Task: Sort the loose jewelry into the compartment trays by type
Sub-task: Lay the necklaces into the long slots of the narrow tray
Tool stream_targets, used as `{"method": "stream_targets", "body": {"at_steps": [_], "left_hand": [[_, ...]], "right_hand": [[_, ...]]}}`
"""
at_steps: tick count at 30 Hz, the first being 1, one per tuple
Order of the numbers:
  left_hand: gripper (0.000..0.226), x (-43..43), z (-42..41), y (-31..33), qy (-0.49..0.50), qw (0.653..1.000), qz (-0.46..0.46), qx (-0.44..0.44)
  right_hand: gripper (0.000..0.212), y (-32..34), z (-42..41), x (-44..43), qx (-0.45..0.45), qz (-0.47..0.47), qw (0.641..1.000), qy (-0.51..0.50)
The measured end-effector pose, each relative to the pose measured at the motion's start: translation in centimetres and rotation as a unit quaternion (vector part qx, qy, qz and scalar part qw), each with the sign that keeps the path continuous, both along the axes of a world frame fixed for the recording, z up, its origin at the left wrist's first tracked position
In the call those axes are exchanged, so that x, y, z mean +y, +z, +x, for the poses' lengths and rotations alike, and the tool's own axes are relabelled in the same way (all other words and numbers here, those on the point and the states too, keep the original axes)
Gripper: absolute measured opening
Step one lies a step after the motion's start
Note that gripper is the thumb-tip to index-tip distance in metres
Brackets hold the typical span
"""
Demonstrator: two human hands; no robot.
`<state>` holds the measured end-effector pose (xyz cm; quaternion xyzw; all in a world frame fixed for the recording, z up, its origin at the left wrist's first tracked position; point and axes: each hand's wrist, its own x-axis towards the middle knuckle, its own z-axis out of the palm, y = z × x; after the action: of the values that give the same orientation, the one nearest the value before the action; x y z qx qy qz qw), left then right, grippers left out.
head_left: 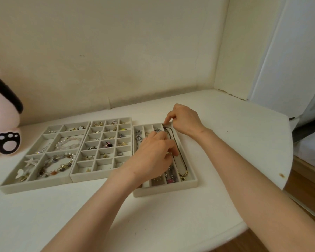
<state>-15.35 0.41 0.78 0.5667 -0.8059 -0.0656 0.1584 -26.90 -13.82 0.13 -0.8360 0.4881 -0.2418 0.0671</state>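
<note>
Three grey compartment trays lie side by side on the white table. The right tray (193, 179) has long slots with necklaces. A dark cord necklace (180, 157) with a gold pendant lies in its rightmost slot. My right hand (184, 119) pinches the cord's top end at the tray's far edge. My left hand (153, 157) is over the tray's middle, fingers curled on the cord partway down. The middle tray (75, 176) holds earrings in small squares. The left tray (5, 188) holds bead bracelets and charms.
A pink plush toy (2, 124) sits at the far left by the wall. The table's rounded right edge (287, 160) drops off to a wooden floor. A wall runs close behind the trays.
</note>
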Motion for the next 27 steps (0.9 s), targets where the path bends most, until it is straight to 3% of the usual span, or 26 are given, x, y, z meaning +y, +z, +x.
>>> {"method": "stream_targets", "body": {"at_steps": [5, 9, 15, 22, 27], "left_hand": [[0.024, -0.3, 0.6, 0.1, 0.103, 0.994, -0.032, 0.020], [0.032, -0.6, 1.5, 0.4, 0.172, 0.983, -0.059, 0.026], [0.052, -1.0, 2.1, 0.1, 0.229, 0.973, -0.020, 0.031], [0.026, -1.4, 2.6, -0.2, 0.235, 0.969, 0.028, 0.067], [0.027, -1.7, 2.6, -0.6, 0.221, 0.969, 0.061, 0.092]], "right_hand": [[0.037, -0.4, 0.1, -0.1, 0.029, 0.019, 0.999, 0.003], [0.048, 0.0, 0.0, -0.2, -0.024, -0.004, 0.999, -0.022], [0.053, -0.1, 0.1, -0.3, -0.019, 0.001, 1.000, -0.014], [0.045, -0.1, 0.1, 0.1, -0.009, 0.034, 0.999, 0.001], [0.042, 0.1, -0.1, 0.2, -0.005, 0.038, 0.999, 0.011]]}}
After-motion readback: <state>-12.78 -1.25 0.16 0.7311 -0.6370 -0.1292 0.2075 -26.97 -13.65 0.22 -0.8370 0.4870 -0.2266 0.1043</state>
